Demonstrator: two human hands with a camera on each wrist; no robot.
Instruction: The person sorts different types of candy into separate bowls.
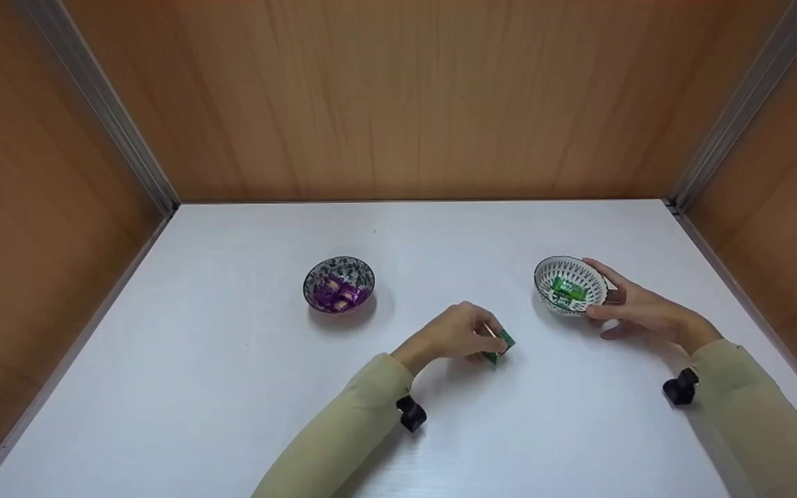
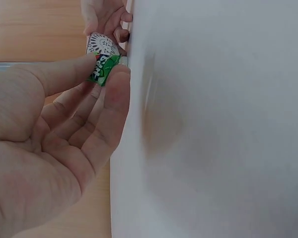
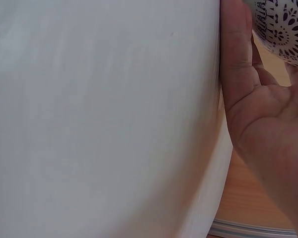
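Note:
My left hand [image 1: 464, 332] pinches a small green wrapped candy [image 2: 105, 68] between thumb and fingertips, low over the white table, between the two bowls. White lettering shows on its wrapper in the left wrist view. At the right, my right hand [image 1: 637, 315] holds a white bowl with a dark pattern [image 1: 545, 285] by its near right side, thumb and fingers spread around the wall. Inside that bowl lie green wrapped candies [image 1: 569, 289]. In the right wrist view, the bowl's patterned outside [image 3: 283, 32] appears past the fingers, partly cut off by the frame.
A dark-flowered bowl [image 1: 340, 265] with several purple wrapped candies [image 1: 336, 294] stands left of my left hand. Wooden panels [image 1: 398, 104] with metal corner strips [image 1: 104, 104] enclose the white table [image 1: 163, 360] at the back and sides.

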